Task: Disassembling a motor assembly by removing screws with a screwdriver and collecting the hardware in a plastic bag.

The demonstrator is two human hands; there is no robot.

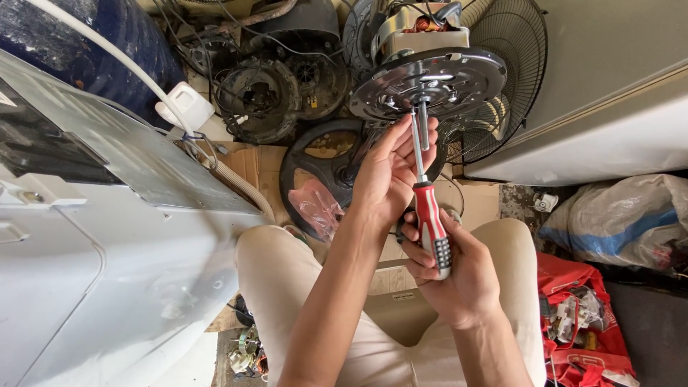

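Note:
A fan motor (419, 29) with a shiny round metal plate (430, 82) stands in front of me, its short shaft pointing toward me. My right hand (448, 261) grips the red, white and black handle of a screwdriver (428, 215). The steel shank runs up to the plate's lower edge beside the shaft. My left hand (387, 172) reaches up with fingers extended, touching the shank and the shaft just below the plate.
A wire fan guard (505, 86) leans behind the motor. A black round fan part (308, 168) and a pink bag (315, 208) lie below it. A white appliance casing (107, 272) fills the left. A red bag of parts (580, 315) sits at right.

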